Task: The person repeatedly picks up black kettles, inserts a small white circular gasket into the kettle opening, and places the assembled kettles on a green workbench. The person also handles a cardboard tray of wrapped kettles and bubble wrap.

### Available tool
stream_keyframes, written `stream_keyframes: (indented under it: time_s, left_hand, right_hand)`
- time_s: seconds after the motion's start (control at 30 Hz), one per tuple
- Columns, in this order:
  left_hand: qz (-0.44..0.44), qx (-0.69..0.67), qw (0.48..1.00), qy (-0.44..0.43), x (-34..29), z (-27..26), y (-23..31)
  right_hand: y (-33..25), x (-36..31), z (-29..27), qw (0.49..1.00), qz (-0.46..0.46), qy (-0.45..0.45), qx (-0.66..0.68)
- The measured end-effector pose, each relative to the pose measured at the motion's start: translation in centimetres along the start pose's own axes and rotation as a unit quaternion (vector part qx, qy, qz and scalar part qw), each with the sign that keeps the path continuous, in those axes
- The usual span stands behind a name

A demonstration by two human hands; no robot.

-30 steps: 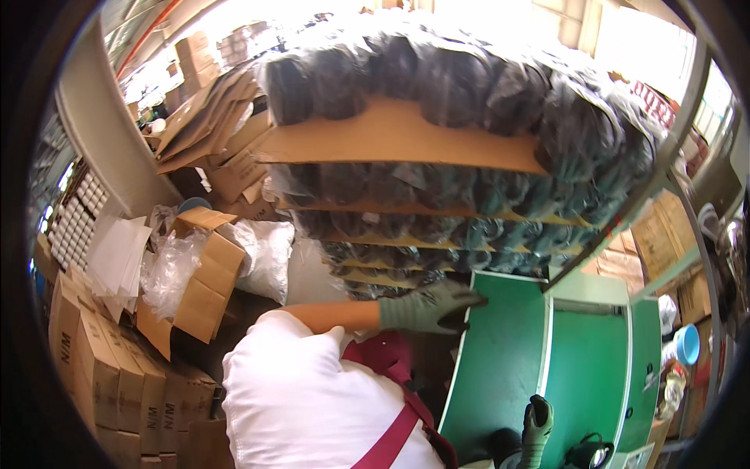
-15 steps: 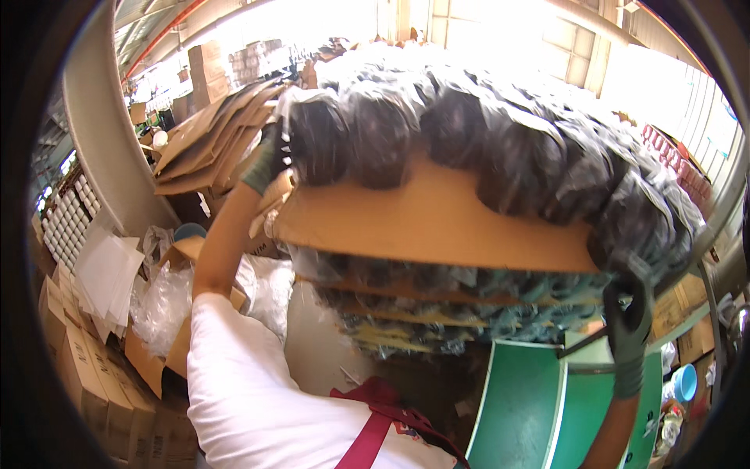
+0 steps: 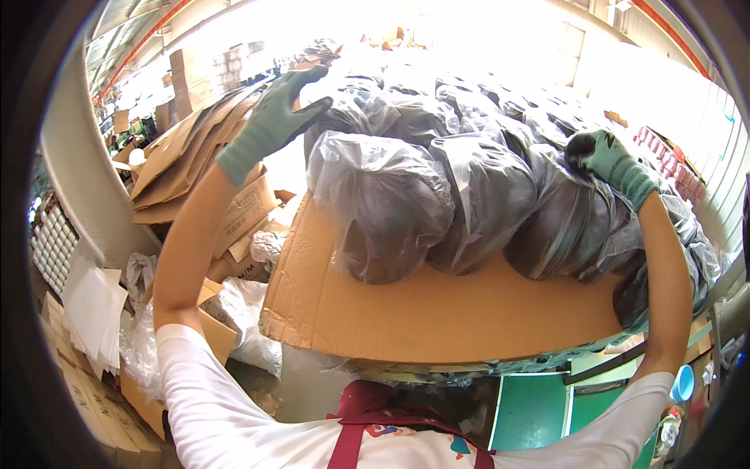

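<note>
Head view: a large cardboard sheet spans the scene in front of the person, a thin strip of further material showing beneath its near edge. On it, dark bagged items stand side by side in rows, the plain brown board showing along the near side. Arrangement on this sheet appears well advanced (a judgement, since the far rows dissolve into glare); what is left cannot be told. The left hand, gloved, is spread wide, thumb apart from fingers, beside the left end of the rows. The right hand, gloved, has its fingers curled over the items at right; whether it grips a bag cannot be told.

Counts: one upper sheet; at least two green panels, lower right; three bagged items foremost at centre, the others overlapping beyond counting; two hands.
</note>
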State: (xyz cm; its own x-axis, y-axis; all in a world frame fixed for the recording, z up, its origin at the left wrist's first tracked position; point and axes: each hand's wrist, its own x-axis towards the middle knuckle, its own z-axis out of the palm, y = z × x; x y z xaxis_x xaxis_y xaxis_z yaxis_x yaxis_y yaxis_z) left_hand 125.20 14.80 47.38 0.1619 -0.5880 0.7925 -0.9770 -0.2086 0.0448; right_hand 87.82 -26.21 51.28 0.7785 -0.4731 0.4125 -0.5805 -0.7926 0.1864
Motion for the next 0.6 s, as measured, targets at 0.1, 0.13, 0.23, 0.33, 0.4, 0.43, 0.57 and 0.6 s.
stream_keyframes:
  time_s: [0.1,0.13,0.23,0.33,0.4,0.43,0.57,0.6]
  left_hand:
    - [-0.005,0.060,0.983,-0.174,2.9,3.0,-2.7]
    - [-0.022,0.078,0.971,-0.225,3.7,3.5,-3.1]
    - [-0.036,0.056,0.982,-0.177,5.3,3.5,-3.0]
    - [-0.076,-0.010,0.996,-0.047,7.1,1.8,-1.6]
    - [-0.060,-0.047,0.992,0.102,9.1,2.1,-4.0]
    - [-0.059,-0.124,0.986,0.091,9.8,2.4,-3.2]
    - [-0.043,-0.112,0.985,-0.122,11.2,8.0,3.3]
    - [-0.035,-0.047,0.981,-0.183,10.6,8.6,2.7]
  right_hand:
    - [3.3,3.2,0.1,0.971,-0.009,0.172,0.168]
    - [1.9,3.5,-2.5,0.963,-0.049,0.111,0.241]
    - [0.5,5.4,-0.2,0.954,-0.132,0.129,0.236]
    - [-1.7,4.4,1.7,0.963,-0.107,-0.053,0.243]
    - [-2.7,6.0,2.3,0.980,-0.099,-0.077,0.152]
    - [-3.3,4.9,2.0,0.987,-0.053,0.028,0.149]
    - [4.4,9.5,0.8,0.941,-0.083,0.216,0.245]
    - [3.1,9.8,-2.2,0.920,-0.064,0.188,0.339]
